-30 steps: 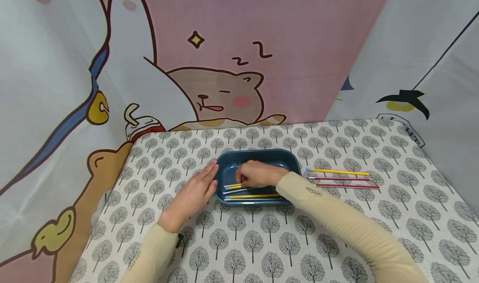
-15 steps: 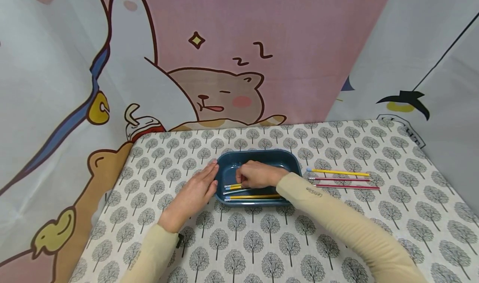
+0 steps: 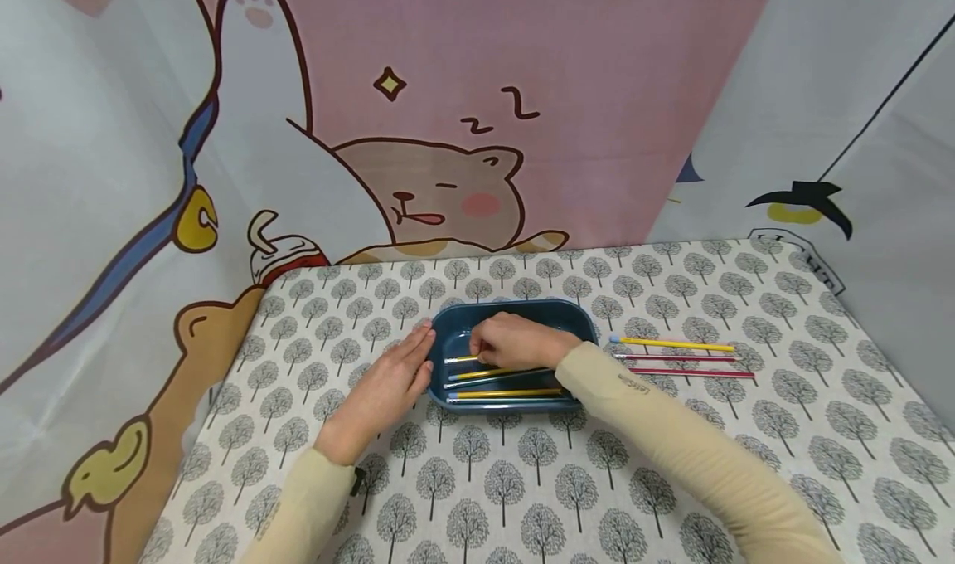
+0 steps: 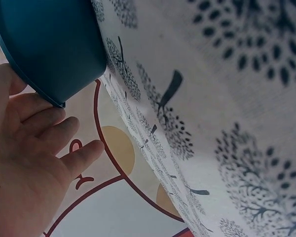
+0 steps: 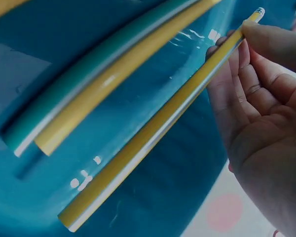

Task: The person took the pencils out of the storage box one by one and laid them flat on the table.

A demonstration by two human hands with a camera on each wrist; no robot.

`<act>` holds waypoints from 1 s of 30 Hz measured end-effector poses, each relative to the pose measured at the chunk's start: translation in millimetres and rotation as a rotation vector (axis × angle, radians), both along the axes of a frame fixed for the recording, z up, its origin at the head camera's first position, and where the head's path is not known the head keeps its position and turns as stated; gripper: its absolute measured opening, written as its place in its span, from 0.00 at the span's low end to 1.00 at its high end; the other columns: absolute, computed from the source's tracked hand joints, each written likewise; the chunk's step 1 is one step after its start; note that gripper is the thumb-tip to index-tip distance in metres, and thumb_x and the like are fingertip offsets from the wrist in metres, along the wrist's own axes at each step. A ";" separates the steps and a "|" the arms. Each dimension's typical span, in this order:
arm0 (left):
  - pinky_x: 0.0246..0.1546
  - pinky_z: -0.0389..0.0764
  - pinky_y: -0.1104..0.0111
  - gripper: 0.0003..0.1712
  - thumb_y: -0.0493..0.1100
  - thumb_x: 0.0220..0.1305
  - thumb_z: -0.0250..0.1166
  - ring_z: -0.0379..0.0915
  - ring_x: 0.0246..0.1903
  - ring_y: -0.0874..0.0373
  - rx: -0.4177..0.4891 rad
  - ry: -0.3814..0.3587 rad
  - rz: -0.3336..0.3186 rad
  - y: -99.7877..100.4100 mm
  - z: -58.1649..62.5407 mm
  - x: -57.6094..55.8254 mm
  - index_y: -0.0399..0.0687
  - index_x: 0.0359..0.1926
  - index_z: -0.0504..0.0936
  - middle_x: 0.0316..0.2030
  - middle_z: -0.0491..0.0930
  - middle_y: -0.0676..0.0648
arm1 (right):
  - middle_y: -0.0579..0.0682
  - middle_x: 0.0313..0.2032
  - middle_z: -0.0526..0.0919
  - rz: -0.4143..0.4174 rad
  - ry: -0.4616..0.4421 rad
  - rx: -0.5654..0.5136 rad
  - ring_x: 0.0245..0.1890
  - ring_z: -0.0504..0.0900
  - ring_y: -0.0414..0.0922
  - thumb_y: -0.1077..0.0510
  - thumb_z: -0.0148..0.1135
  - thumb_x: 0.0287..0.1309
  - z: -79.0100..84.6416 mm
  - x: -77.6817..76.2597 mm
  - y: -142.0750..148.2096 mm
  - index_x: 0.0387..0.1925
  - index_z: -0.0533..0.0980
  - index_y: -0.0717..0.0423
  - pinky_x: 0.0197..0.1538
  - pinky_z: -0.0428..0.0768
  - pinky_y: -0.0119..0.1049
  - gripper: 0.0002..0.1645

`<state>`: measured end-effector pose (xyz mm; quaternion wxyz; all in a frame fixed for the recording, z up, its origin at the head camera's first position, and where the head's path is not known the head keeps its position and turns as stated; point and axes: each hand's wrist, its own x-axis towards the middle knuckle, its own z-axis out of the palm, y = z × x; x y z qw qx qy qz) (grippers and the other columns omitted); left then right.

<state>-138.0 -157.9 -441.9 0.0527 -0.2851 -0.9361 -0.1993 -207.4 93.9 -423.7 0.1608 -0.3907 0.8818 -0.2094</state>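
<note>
A dark blue-green tray [image 3: 457,332] with raised walls stands mid-table. My right hand [image 3: 522,340] reaches into it and pinches a yellow pencil [image 5: 153,131] between thumb and fingertips, close to its eraser end. In the head view that pencil's tip is hidden under the hand. Nearer me in the tray, a yellow pencil [image 3: 472,375] and a green pencil [image 5: 93,74] lie side by side. Another yellow pencil [image 3: 515,393] and a green one lie along the near wall. My left hand [image 3: 384,386], fingers extended, rests against the tray's left end, fingertips at the rim.
To the right of the tray, a yellow pencil [image 3: 675,343] and two dark red pencils [image 3: 694,373] lie on the tree-print tablecloth [image 3: 507,481]. A cartoon-printed curtain [image 3: 597,116] hangs behind the table and down both sides.
My right hand has shifted slightly away from me inside the tray, and the pinched pencil now lies apart from the yellow and green pair. My left hand stays at the rim.
</note>
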 end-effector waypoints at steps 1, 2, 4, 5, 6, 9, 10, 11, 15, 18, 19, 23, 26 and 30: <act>0.71 0.67 0.43 0.30 0.43 0.79 0.57 0.61 0.74 0.42 0.000 -0.002 0.001 0.1 0.1 0.2 0.33 0.74 0.67 0.77 0.61 0.38 | 0.39 0.34 0.83 -0.001 0.003 -0.008 0.30 0.77 0.35 0.63 0.62 0.71 1.7 0.1 0.9 0.40 0.85 0.51 0.41 0.82 0.31 0.07; 0.71 0.67 0.43 0.30 0.43 0.79 0.57 0.62 0.74 0.42 0.000 -0.003 0.002 0.1 0.0 0.4 0.33 0.74 0.67 0.76 0.61 0.37 | 0.39 0.34 0.83 -0.005 0.009 -0.014 0.30 0.77 0.35 0.63 0.62 0.71 3.6 0.2 1.8 0.41 0.85 0.52 0.42 0.82 0.31 0.07; 0.71 0.67 0.44 0.30 0.43 0.79 0.57 0.61 0.74 0.42 0.000 -0.007 0.004 0.1 0.1 0.6 0.33 0.74 0.67 0.76 0.61 0.38 | 0.40 0.34 0.83 -0.010 0.020 -0.023 0.30 0.77 0.36 0.63 0.63 0.71 7.4 0.5 3.6 0.41 0.85 0.53 0.42 0.82 0.32 0.06; 0.71 0.67 0.44 0.30 0.43 0.79 0.57 0.61 0.74 0.43 -0.001 -0.008 0.004 0.1 0.1 0.7 0.33 0.74 0.67 0.77 0.61 0.38 | 0.40 0.34 0.82 -0.012 0.028 -0.027 0.30 0.77 0.36 0.62 0.63 0.71 9.2 0.5 4.4 0.41 0.85 0.53 0.42 0.82 0.33 0.06; 0.71 0.67 0.44 0.30 0.43 0.79 0.57 0.61 0.74 0.43 -0.002 -0.010 0.005 0.1 0.4 0.8 0.33 0.74 0.67 0.76 0.61 0.38 | 0.40 0.34 0.82 -0.014 0.037 -0.030 0.30 0.76 0.36 0.62 0.63 0.71 11.0 0.4 5.2 0.40 0.85 0.54 0.42 0.82 0.34 0.05; 0.71 0.68 0.44 0.29 0.43 0.79 0.57 0.62 0.74 0.44 -0.001 -0.010 0.006 0.3 0.6 0.8 0.33 0.74 0.67 0.76 0.62 0.38 | 0.40 0.35 0.83 -0.022 0.062 -0.045 0.30 0.77 0.36 0.62 0.64 0.71 16.4 0.4 6.9 0.41 0.85 0.54 0.45 0.83 0.36 0.05; 0.71 0.68 0.44 0.29 0.42 0.79 0.57 0.62 0.74 0.44 -0.001 -0.010 0.007 0.3 0.8 0.8 0.34 0.74 0.68 0.76 0.62 0.38 | 0.40 0.35 0.84 -0.025 0.066 -0.051 0.31 0.77 0.36 0.61 0.64 0.71 18.2 0.4 7.4 0.41 0.85 0.55 0.46 0.83 0.37 0.05; 0.71 0.68 0.44 0.29 0.42 0.79 0.57 0.62 0.74 0.44 0.000 -0.009 0.007 0.3 0.9 0.7 0.34 0.74 0.68 0.76 0.62 0.38 | 0.40 0.36 0.84 -0.029 0.069 -0.057 0.31 0.78 0.36 0.61 0.64 0.71 20.2 0.6 7.9 0.41 0.85 0.55 0.46 0.83 0.37 0.05; 0.71 0.68 0.45 0.29 0.42 0.78 0.57 0.63 0.73 0.44 0.000 -0.005 0.006 0.2 0.3 0.3 0.33 0.74 0.68 0.76 0.63 0.38 | 0.41 0.38 0.84 -0.053 0.054 -0.081 0.33 0.79 0.36 0.60 0.64 0.72 29.5 2.6 10.6 0.43 0.85 0.55 0.43 0.83 0.36 0.05; 0.72 0.68 0.45 0.29 0.43 0.79 0.57 0.62 0.74 0.45 0.003 -0.008 0.005 -0.2 0.0 0.2 0.34 0.74 0.68 0.76 0.62 0.38 | 0.41 0.39 0.84 -0.078 0.041 -0.100 0.33 0.79 0.37 0.60 0.63 0.72 36.4 4.1 13.1 0.44 0.84 0.55 0.42 0.82 0.34 0.06; 0.72 0.68 0.45 0.29 0.43 0.79 0.57 0.62 0.74 0.45 0.005 -0.012 0.005 -0.2 0.4 0.3 0.34 0.74 0.68 0.76 0.62 0.38 | 0.42 0.40 0.84 -0.087 0.039 -0.107 0.33 0.79 0.37 0.60 0.63 0.72 38.4 4.4 13.9 0.45 0.84 0.54 0.41 0.82 0.34 0.06; 0.72 0.67 0.44 0.30 0.43 0.79 0.57 0.62 0.74 0.44 0.004 -0.012 0.006 -0.2 0.2 0.5 0.34 0.75 0.67 0.76 0.61 0.38 | 0.42 0.40 0.84 -0.099 0.051 -0.148 0.33 0.78 0.37 0.60 0.64 0.72 45.9 5.5 17.0 0.45 0.84 0.54 0.38 0.81 0.33 0.05; 0.72 0.67 0.44 0.30 0.43 0.79 0.57 0.62 0.74 0.43 0.004 -0.012 0.007 0.1 0.2 0.6 0.34 0.75 0.67 0.76 0.61 0.38 | 0.42 0.39 0.85 -0.102 0.068 -0.181 0.32 0.79 0.36 0.61 0.64 0.71 51.0 6.9 18.9 0.44 0.84 0.55 0.37 0.81 0.32 0.05; 0.72 0.68 0.45 0.30 0.43 0.79 0.57 0.62 0.73 0.42 0.007 -0.013 0.009 0.5 0.4 0.4 0.33 0.74 0.67 0.76 0.62 0.37 | 0.43 0.40 0.85 -0.124 0.087 -0.216 0.33 0.80 0.36 0.61 0.65 0.71 58.9 11.4 21.7 0.45 0.85 0.55 0.38 0.83 0.32 0.06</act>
